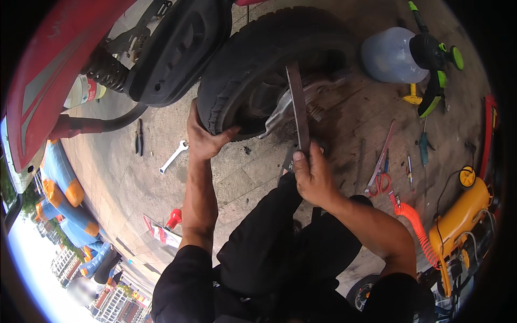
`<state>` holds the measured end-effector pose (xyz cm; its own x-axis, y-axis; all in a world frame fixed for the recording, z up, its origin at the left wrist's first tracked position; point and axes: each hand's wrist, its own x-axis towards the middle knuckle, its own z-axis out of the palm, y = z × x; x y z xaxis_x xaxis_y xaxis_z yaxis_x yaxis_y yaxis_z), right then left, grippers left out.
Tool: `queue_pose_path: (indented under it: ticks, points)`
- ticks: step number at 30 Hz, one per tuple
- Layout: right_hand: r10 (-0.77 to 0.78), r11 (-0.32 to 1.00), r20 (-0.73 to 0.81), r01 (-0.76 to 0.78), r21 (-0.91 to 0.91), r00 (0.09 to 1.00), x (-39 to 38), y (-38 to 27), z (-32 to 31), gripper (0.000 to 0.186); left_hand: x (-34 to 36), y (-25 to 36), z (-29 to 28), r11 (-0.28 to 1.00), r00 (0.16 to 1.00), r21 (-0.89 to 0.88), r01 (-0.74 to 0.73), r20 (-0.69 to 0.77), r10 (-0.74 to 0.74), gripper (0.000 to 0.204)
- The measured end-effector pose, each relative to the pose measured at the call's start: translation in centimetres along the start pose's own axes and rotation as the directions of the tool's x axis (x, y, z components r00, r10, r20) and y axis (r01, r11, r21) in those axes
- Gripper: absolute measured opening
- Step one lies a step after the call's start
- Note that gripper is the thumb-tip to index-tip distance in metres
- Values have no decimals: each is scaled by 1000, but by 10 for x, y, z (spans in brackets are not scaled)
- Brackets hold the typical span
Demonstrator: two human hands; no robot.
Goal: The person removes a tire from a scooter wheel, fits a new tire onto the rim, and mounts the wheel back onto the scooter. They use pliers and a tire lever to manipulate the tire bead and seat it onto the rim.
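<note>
- The tyre [242, 70] fills the far middle of the view, hanging off the red scooter body [48, 81] over the paved floor [129, 177], its rim and hub turned to the right.
- The flat metal bar [298, 107] stands almost upright, its long axis running near-to-far, its far end wedged at the rim.
- The right hand [315, 180] sits at the bar's near end, fingers [301, 164] wrapped tight around it. It's the hand nearer the bar.
- The left hand [207, 137] braces the tyre's near-left tread, fingers spread and pressed flat, gripping nothing else.
- The bar lies right of the left hand, with the tyre wall between them.
- There's open floor to the left, where only a spanner [173, 157] and pliers [139, 137] lie.
- The right is crowded: scissors [380, 180], screwdrivers [424, 148], a spray bottle [390, 54], an orange coiled hose [417, 229].
</note>
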<state>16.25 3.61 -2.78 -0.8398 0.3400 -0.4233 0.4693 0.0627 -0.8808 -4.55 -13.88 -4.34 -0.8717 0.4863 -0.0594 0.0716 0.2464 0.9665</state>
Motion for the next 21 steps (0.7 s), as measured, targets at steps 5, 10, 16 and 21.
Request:
queue_pose_path:
  ticks: [5,10,16,21]
  points:
    - [-36,991,0,36,128,999,18,32,16,30,0,2,0,1000,1000,-15,-1,15,1,76]
    - [-240,971,-112,238,-32,964,28,55,35,40,1,6,2,1000,1000,-4,5,13,-5,76]
    - [-323,921,-92,291,-257,942,24,66,23,44,0,6,2,1000,1000,-19,-14,16,15,78]
    - [-305,877,27,292,-383,952,5,34,0,42,0,3,1,1000,1000,0,-22,16,22,79]
